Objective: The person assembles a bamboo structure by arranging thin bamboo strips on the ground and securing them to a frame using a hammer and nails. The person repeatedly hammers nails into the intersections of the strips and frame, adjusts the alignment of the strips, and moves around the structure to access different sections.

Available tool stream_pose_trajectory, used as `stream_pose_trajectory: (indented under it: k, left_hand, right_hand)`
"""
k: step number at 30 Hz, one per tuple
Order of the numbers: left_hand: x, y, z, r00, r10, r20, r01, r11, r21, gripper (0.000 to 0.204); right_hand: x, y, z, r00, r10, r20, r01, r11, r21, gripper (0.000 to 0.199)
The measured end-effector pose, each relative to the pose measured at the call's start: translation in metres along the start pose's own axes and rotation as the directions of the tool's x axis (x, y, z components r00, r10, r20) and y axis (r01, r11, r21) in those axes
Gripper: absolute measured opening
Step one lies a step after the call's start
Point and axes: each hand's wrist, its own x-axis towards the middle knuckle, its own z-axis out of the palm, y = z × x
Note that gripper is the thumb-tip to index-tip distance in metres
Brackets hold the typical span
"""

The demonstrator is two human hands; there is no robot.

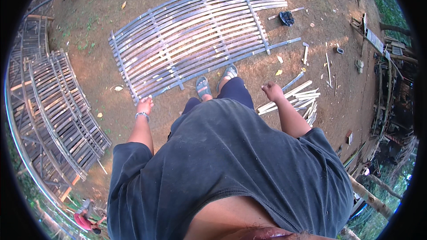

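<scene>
We stand on bare dirt with both arms hanging at our sides. Our left hand (145,105) hangs loose, fingers curled narrow and holding nothing, a bracelet (142,115) on the wrist; it sits just over the near left corner of the bamboo slat panel (195,35), though we cannot tell whether it touches it. Our right hand (271,91) is also empty, fingers half closed, hovering near the pile of split bamboo strips (296,98), which lies to the right of the panel's near edge.

Our sandalled feet (216,82) stand right at the panel's near edge, toes just beside the lowest slats. The panel itself lies flat on the ground, long slats tied across by several cross-pieces.

To handle it well, we judge it best to stoop, grip a cross-piece rather than one thin slat, and lift evenly so the lashings do not twist.

Beyond the panel's far right corner lies a dark bundle (287,18). Left of the panel, more finished panels (53,106) are stacked.
</scene>
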Motion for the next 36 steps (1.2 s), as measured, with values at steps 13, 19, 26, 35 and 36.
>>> stream_pose_trajectory:
  k: [13,19,26,35,36]
  left_hand:
    - [0.014,-0.024,-0.013,0.997,-0.048,0.067,0.045,0.998,0.049,0.041]
    - [-0.012,-0.002,0.002,0.999,-0.007,0.043,0.006,0.999,0.031,0.034]
    - [0.001,-0.020,-0.012,0.998,-0.007,0.056,0.004,0.998,0.067,0.036]
    - [-0.022,0.016,0.012,0.998,0.032,0.048,-0.036,0.997,0.067,0.037]
    - [-0.020,0.014,0.013,0.998,0.048,0.049,-0.051,0.997,0.065,0.037]
  right_hand:
    - [-0.001,-0.002,-0.002,0.998,0.025,0.055,-0.028,0.999,0.044,0.044]
    - [-0.011,0.006,0.006,0.998,0.048,0.041,-0.049,0.998,0.037,0.044]
    - [-0.021,0.015,0.022,0.999,0.024,0.033,-0.027,0.995,0.092,0.044]
    - [-0.022,0.045,0.035,0.995,0.084,0.050,-0.087,0.995,0.055,0.045]
    - [-0.020,0.043,0.035,0.995,0.091,0.051,-0.093,0.994,0.054,0.045]
